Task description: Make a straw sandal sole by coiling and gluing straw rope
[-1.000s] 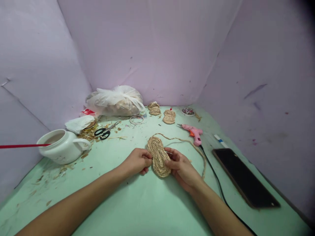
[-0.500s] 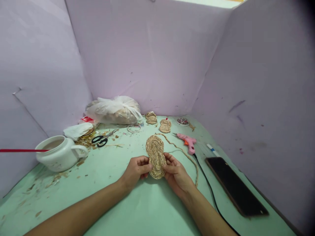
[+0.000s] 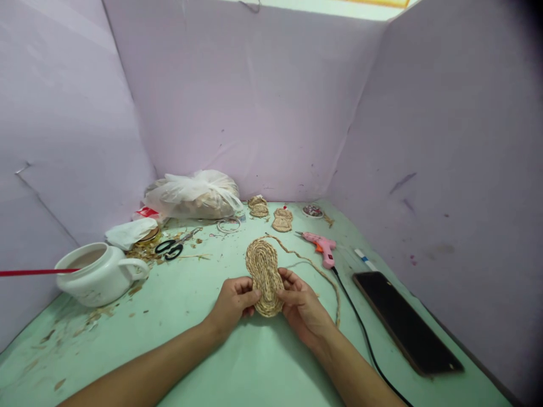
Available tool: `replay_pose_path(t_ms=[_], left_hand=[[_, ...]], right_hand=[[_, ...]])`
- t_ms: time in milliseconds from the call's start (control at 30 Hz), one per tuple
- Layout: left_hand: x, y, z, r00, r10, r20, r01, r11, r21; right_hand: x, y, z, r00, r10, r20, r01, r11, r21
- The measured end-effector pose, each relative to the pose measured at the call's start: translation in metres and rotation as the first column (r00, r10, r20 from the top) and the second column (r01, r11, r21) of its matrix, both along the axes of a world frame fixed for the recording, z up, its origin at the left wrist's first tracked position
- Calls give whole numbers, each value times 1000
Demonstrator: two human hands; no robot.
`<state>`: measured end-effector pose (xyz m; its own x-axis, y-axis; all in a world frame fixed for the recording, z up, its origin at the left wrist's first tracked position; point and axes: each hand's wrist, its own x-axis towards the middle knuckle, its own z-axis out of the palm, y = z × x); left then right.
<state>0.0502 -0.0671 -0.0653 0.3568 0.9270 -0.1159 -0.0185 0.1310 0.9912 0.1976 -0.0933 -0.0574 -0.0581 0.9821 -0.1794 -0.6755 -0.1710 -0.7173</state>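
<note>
head: left hand and right hand pinch a rope sole.

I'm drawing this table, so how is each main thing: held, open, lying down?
Coiled straw sole: held two-handed
Left hand: pinching sole's edge
Right hand: pinching opposite edge
Straw cord: curving loosely
Pink glue gun: lying sideways
Smartphone: screen dark
White handled pot: upright, open
Plastic bag: filled
Scissors: lying flat, blades unclear

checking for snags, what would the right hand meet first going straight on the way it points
The coiled braided piece that the right hand holds; beyond it, perhaps the plastic bag, though depth is unclear.
</note>
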Motion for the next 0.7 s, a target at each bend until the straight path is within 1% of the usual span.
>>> replay_pose_path(t_ms=[367, 467, 533, 600, 633, 667, 700], left_hand=[[-1, 1, -4, 998, -38, -45, 38, 999, 1], [-1, 0, -3, 997, -43, -64, 44, 999, 4], [-2, -1, 0, 996, -61, -69, 61, 998, -6], [-6, -3, 4, 990, -81, -113, 81, 997, 1], [-9, -3, 6, 979, -72, -189, 80, 996, 37], [-13, -2, 8, 953, -37, -300, 68, 993, 94], [-18, 0, 11, 902, 22, -432, 57, 984, 170]], right_hand=[[3, 2, 1, 1000, -6, 17, 7, 999, -33], [3, 3, 0, 998, -6, 59, 8, 999, -37], [3, 3, -1, 986, -21, 165, 27, 999, -33], [3, 4, -3, 933, -53, 355, 62, 998, -15], [4, 5, -5, 891, -67, 448, 78, 997, -6], [5, 5, -6, 845, -81, 529, 96, 995, -1], [7, 6, -7, 804, -92, 588, 115, 993, -2]])
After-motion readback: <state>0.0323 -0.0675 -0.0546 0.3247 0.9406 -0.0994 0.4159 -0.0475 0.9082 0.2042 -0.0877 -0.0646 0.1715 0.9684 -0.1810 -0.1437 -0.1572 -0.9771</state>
